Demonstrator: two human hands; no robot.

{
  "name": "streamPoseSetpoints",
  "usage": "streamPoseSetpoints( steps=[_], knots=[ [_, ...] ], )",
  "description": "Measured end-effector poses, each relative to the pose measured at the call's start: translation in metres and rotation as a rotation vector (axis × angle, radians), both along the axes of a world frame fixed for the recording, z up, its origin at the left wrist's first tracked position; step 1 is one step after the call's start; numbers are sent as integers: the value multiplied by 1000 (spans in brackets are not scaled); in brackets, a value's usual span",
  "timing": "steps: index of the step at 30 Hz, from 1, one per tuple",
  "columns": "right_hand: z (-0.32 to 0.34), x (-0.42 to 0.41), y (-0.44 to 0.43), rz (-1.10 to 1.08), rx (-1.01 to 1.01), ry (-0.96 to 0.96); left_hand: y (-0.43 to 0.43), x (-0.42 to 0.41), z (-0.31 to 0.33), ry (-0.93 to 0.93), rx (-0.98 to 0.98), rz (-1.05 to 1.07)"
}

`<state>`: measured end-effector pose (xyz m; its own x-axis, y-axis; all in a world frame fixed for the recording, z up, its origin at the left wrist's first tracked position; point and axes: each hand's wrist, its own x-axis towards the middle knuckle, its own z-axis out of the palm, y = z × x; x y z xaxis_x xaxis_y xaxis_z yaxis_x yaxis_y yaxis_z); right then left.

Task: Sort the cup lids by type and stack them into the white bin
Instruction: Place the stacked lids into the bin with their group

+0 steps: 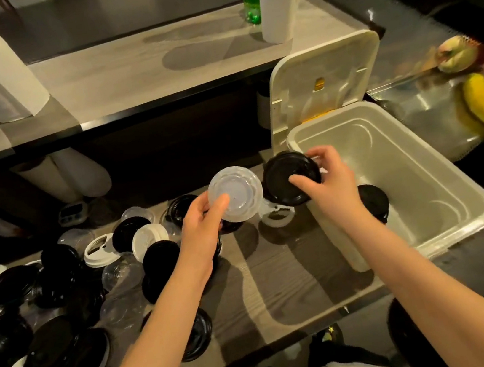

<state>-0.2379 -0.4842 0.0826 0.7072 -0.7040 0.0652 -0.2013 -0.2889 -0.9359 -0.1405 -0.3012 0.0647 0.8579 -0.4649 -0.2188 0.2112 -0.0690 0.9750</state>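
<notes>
Fingers point(322, 153) and thumb of the right hand point(332, 184) are pinching a black lid point(291, 178) by its edge, holding it tilted just over the near-left corner of the white bin point(415, 140). The left hand point(206, 228) is gripping a clear lid point(235, 193) in much the same way, with the thumb pressing on its face. It is holding this lid above the table point(278, 271), just beside the black one; whether the two lids are touching I cannot tell.

Inside the bin a short black stack point(373, 200) is standing near the front wall, partly hidden by the right forearm. The step in hand is probably the placing of the black lid. The next move is calling for a short carry to the right and down past the rim, then centring the lid over that stack so it nests rather than slides off. The clear lid is going to need its own spot on the bin floor, apart from the black ones.

Further left, the unsorted pile point(61, 280) of black, clear and white lids is lying spread across the table. The bin's hinged cover point(325, 78) is standing open behind it.
</notes>
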Motion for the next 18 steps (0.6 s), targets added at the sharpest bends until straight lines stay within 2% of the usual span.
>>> streamPoseSetpoints(
  steps=[4, 7, 11, 15, 18],
  knots=[
    [18, -14, -54, 16, -5, -44, -35, -16, 12, -4, -41, 33],
    [0, -25, -98, 82, 26, 63, -63, -31, 18, -7, -55, 30],
    [-39, -41, -142, 272, -10, 369, -92, -51, 16, 22, -30, 45],
    [-60, -48, -159, 684, -265, 787, -111, -67, 11, 34, -16, 97],
    [-71, -42, -149, 886, -424, 914, -112, -67, 14, 32, -25, 115]
  ],
)
